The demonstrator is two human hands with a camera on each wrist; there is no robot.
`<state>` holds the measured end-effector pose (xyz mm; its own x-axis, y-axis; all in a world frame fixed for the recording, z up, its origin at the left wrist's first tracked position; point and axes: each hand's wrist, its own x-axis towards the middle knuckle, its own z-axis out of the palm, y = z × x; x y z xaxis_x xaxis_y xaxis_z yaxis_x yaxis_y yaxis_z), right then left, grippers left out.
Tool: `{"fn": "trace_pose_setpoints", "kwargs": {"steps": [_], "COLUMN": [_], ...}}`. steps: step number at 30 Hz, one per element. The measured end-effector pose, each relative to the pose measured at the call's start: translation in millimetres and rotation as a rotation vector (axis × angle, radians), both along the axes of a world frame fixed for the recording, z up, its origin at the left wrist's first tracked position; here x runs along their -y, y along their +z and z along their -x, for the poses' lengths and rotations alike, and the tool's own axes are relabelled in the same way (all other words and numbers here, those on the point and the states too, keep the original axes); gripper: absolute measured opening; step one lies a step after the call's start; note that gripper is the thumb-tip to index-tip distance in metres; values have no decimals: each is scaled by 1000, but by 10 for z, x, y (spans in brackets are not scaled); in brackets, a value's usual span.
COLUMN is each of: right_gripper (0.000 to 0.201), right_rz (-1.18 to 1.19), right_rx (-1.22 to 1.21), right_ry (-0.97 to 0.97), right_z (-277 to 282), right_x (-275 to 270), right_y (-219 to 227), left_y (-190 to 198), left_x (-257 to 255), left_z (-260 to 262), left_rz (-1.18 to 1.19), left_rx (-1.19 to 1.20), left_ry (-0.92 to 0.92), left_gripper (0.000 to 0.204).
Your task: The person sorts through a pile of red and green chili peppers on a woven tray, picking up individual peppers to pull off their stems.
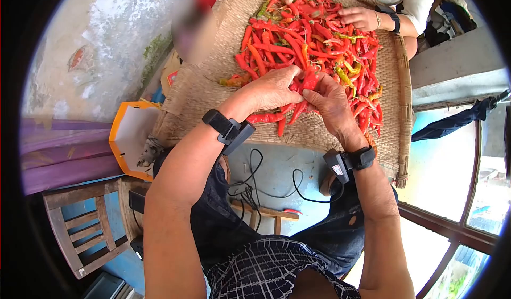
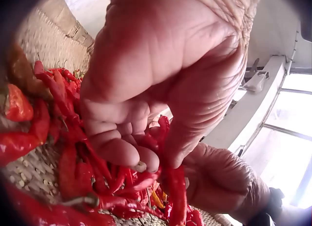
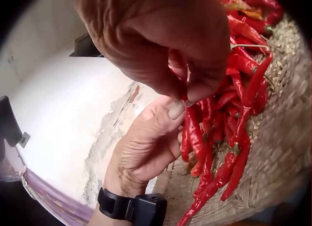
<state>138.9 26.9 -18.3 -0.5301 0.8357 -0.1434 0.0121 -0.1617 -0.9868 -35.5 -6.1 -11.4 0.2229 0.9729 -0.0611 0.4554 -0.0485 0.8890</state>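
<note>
Over the near edge of a heap of red chili peppers point(image 1: 277, 49), both hands meet in front of the person. The left hand point(image 1: 274, 89) pinches a red chili pepper point(image 2: 177, 194) between thumb and fingers. Opposite it, the right hand point(image 1: 334, 105) pinches at the same pepper with thumb and fingertips. In the right wrist view, the left thumb point(image 3: 176, 110) sits right at the right fingertips, whose grip hides part of the pepper. More chilies lie just below both hands, a few of them yellow-green point(image 1: 348, 75).
The heap lies on a woven tray point(image 1: 205, 89) with pale seeds point(image 2: 29, 175) scattered on it. Another person's hands point(image 1: 359, 18) reach into its far side. An orange-edged box point(image 1: 125, 134) and a wooden chair point(image 1: 88, 224) stand at left; black cables point(image 1: 255, 187) hang below.
</note>
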Motion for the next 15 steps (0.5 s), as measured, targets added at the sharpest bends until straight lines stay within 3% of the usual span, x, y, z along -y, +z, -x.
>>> {"fn": "trace_pose_setpoints", "kwargs": {"steps": [3,5,7,9,10,12,13,15], "right_gripper": [26,28,27,23,23,23,23,28], "right_rz": [-15,64,11,14,14,134,130,35], "right_rx": [41,107,181,-175,-175,-396,-398,-108], "right_ry": [27,74,128,-162,-165,-550,-556,-266], "right_z": [-68,-158,-233,-279,-316,-399,-430,-467], "right_x": [-33,-94,-183,-246,-302,-410,-407,-357], "right_y": [105,179,278,422,461,512,459,290], "left_y": [98,65,83,134,123,63,29,-24], "left_x": [-17,-29,-6,-24,-19,-28,-38,-44], "left_z": [81,123,142,161,155,121,88,28], "left_rz": [74,10,-39,34,34,-23,-26,-115], "left_rx": [-30,-342,-346,-336,-335,-161,-162,-41], "left_ry": [-70,7,74,75,72,97,90,128], "left_gripper": [39,34,35,34,34,33,33,28]}}
